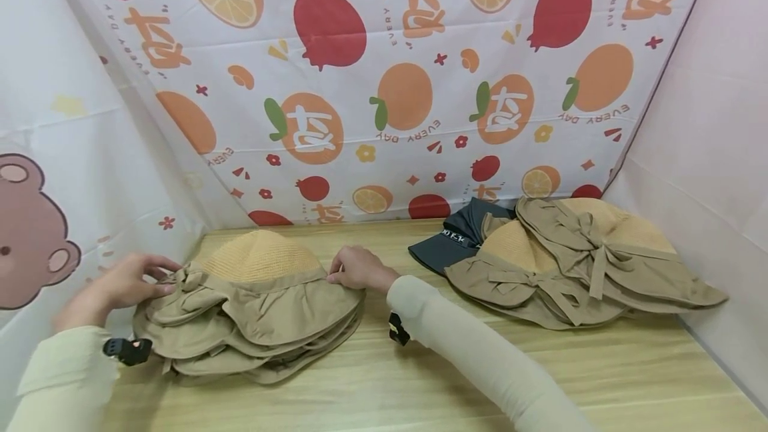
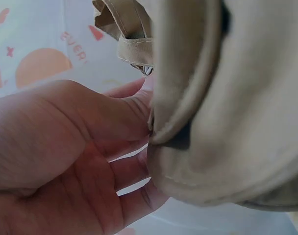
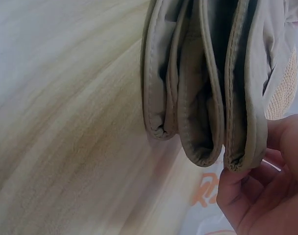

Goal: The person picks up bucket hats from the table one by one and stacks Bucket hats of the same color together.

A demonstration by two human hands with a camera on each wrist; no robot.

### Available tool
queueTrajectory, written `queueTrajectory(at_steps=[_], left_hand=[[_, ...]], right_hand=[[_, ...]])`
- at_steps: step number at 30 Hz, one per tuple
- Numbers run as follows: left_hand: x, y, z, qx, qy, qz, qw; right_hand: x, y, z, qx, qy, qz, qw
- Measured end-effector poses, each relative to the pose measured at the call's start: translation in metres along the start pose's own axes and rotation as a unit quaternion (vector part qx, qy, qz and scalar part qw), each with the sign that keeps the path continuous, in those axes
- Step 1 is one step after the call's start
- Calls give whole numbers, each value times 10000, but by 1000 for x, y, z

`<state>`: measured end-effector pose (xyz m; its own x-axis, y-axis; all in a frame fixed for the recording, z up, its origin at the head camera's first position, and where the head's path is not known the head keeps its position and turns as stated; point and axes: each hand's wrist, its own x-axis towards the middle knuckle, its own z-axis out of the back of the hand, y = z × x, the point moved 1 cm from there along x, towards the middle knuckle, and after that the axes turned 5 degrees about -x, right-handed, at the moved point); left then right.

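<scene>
A stack of khaki sun hats point(image 1: 282, 312) with soft fabric brims sits at the left of the table, the top one showing a woven straw crown point(image 1: 261, 255) and a fabric bow at its left. My left hand point(image 1: 129, 285) pinches the brim's left side near the bow; in the left wrist view the thumb point(image 2: 124, 115) lies on the near face of the cloth, the fingers behind it. On the right side, my right hand point(image 1: 362, 268) pinches the top hat's brim. Several folded brim layers point(image 3: 203, 98) hang one beside another in the right wrist view, the hand holding the outermost.
At the right lie more khaki straw hats point(image 1: 600, 252) with bows, overlapping. A dark cap point(image 1: 447, 239) with white lettering is partly under them. Behind the wooden table point(image 1: 384, 379) hangs a fruit-print cloth point(image 1: 372, 172); white sheets stand on both sides.
</scene>
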<state>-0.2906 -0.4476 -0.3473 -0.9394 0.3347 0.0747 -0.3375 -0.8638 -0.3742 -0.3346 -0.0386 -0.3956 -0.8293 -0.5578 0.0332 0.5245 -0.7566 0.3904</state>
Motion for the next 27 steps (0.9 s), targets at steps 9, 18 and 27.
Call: queueTrajectory(at_steps=[9,18,27], left_hand=[[0,11,-13,-150,112,195,9996],[3,7,-16,-127,127,336,9993],[5,7,-20,-263,216,421,9985]], right_hand=[[-1,3,-3,-81,54,-110,9999],[0,1,-5,-30,66,-233,9997],[-1,0,-6,-28,-6,-274,9996]])
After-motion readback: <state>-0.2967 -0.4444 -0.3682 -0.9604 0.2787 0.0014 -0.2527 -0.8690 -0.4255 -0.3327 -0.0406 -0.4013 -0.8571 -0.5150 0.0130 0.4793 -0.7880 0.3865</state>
